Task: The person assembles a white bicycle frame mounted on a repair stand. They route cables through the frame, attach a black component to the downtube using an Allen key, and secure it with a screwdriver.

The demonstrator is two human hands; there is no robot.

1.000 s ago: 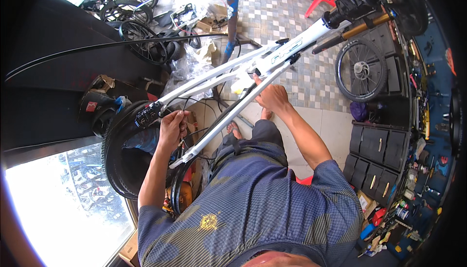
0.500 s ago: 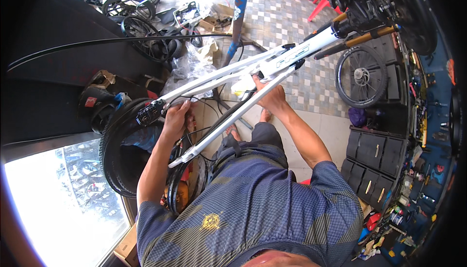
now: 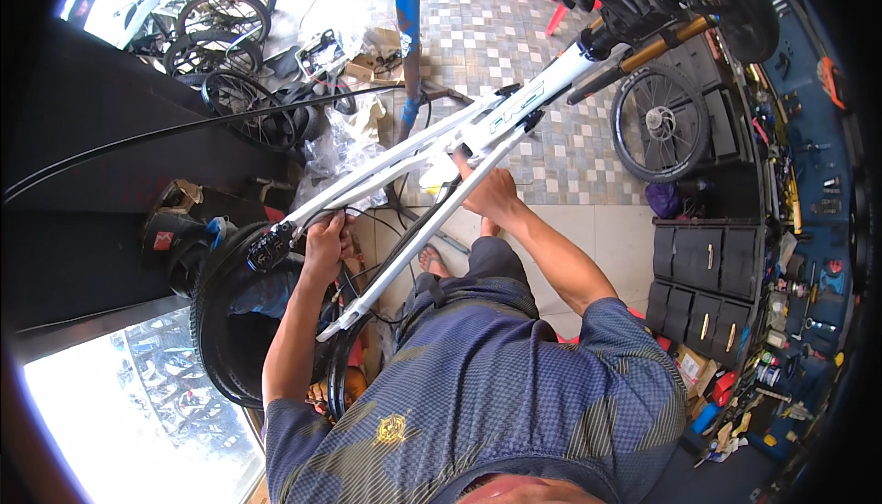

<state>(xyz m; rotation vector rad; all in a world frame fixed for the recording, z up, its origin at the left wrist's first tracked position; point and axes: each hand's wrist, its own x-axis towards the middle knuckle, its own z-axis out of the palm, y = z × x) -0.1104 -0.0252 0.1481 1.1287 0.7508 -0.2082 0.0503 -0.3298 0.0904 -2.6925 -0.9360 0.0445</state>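
A white bicycle frame [image 3: 514,116] hangs slantwise in front of me, its rear stays running down to the left. My left hand [image 3: 325,245] is closed round a thin black cable [image 3: 375,219] beside the rear end of the frame. Near its knuckles, a black derailleur [image 3: 266,249] is fixed to the end of the upper stay. My right hand [image 3: 491,193] is closed at the middle of the frame, by the lower stay, with one digit reaching up against the white tubing. What its fingers pinch is hidden. Black cables loop between the two hands.
A blue stand post [image 3: 410,45] rises beyond the frame. A gold-legged fork [image 3: 675,40] reaches to the upper right. One wheel [image 3: 660,123] leans by black drawers [image 3: 687,256] at the right. Tyres [image 3: 216,357] stack at the lower left, with bikes [image 3: 225,22] behind.
The whole view has shifted a little, so the frame sits further left. My right hand has turned slightly at the frame's middle; my left hand stays by the cable.
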